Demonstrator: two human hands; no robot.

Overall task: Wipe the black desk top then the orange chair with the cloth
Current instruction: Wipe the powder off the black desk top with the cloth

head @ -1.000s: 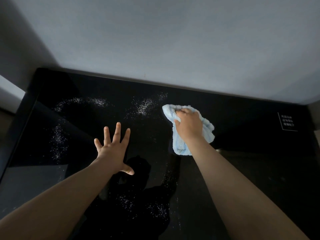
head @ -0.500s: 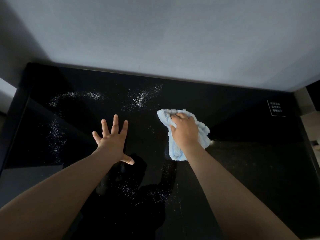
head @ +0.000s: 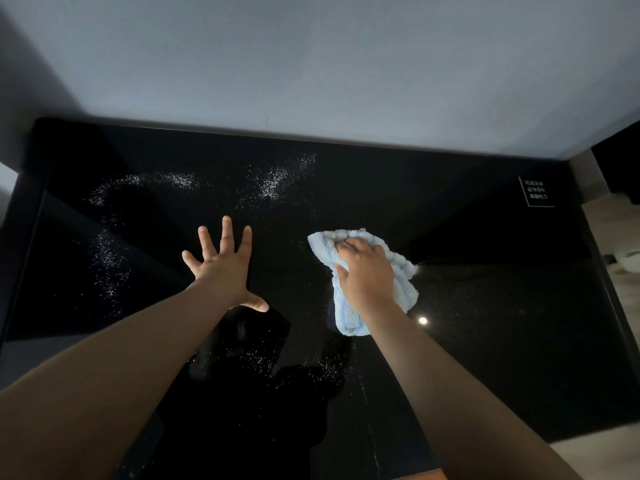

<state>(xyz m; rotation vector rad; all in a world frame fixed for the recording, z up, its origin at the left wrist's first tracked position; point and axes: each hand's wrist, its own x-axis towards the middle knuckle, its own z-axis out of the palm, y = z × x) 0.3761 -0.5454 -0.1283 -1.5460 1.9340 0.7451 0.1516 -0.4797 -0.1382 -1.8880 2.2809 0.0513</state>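
Observation:
The glossy black desk top [head: 485, 323] fills most of the view. White crumbs [head: 273, 181] lie scattered across its far middle, its left side and near the front. A crumpled light blue cloth [head: 403, 282] lies on the desk right of centre. My right hand [head: 365, 271] lies on top of the cloth with its fingers curled into it, pressing it onto the surface. My left hand [head: 225, 268] rests flat on the desk with its fingers spread wide, to the left of the cloth. The orange chair is not in view.
A pale wall [head: 311, 64] rises directly behind the desk's far edge. A small white printed label [head: 536, 191] sits at the desk's far right corner. Wooden floor [head: 620, 244] shows past the right edge.
My right hand has drawn the cloth back toward me, away from the crumbs at the far middle. The view has shifted left and tilted. My left hand has stayed flat on the desk.

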